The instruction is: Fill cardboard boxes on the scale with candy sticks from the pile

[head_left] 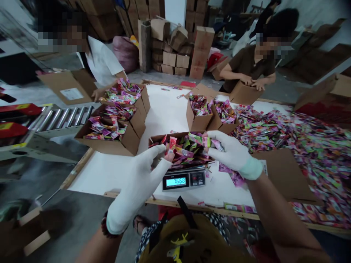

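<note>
My left hand (139, 179), in a white glove with bare fingertips, pinches a small red-and-orange wrapped packet (172, 143) at the near left of an open carton. My right hand (231, 151), gloved the same way, closes on a green-and-purple packet (199, 139) over the carton's right side. Purple, red and green packets (183, 153) fill this carton. It rests on a digital scale (183, 179), whose lit blue display reads about 7668; I cannot make out a decimal point. Both hands hide parts of the carton's sides.
Filled cartons (120, 140) stand at the left, with two more (203, 122) beyond the scale. A large heap of packets (274, 128) covers the table's right side, beside a cardboard flap (285, 175). Two co-workers handle boxes across the table. A roller conveyor (64, 118) lies left.
</note>
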A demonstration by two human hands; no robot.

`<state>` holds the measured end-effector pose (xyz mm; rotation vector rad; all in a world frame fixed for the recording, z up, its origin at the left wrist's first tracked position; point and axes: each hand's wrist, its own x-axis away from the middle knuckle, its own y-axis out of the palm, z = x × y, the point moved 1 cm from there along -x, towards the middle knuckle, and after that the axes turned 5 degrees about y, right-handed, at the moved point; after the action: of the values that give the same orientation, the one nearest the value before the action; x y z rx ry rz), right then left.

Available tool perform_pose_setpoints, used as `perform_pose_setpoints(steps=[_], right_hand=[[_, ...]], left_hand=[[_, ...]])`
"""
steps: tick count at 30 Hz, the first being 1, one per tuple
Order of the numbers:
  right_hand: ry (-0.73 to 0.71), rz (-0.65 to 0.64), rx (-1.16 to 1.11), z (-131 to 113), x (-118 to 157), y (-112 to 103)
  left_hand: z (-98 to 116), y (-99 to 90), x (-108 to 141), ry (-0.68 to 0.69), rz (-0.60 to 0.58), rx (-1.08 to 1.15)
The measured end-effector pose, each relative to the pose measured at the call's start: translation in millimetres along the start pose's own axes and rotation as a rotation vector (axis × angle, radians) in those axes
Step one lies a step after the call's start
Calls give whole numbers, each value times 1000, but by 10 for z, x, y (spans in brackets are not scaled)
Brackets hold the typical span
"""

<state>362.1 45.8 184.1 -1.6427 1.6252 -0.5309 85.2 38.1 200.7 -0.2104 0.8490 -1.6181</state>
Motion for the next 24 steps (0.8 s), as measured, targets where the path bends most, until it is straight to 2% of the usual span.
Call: perform_pose_setpoints(steps=[3,5,9,12,15,17,20,24], right_hand=[[5,-88,86,48,-79,26],[-2,-65,51,26,-120,15],[-120,219,-166,-323,-208,19],[-256,430,-308,-703,-315,87],[-332,542,-371,-921,-427,155],[-325,539,-382,-927,-484,189],[-315,494,-414,-802,-525,231],[-262,421,-443,-586,-467,203]], left_hand=[[-11,-3,78,-40,57,50],[-14,-24,83,-99,73,95],[94,22,-23,-170,-32,250],[248,186,-146,-70,-230,378],[333,348,-214,20,-378,516],[318,394,-220,0,-374,513],[256,374,-194,-34,-362,444],[209,277,-167,48,-327,290]])
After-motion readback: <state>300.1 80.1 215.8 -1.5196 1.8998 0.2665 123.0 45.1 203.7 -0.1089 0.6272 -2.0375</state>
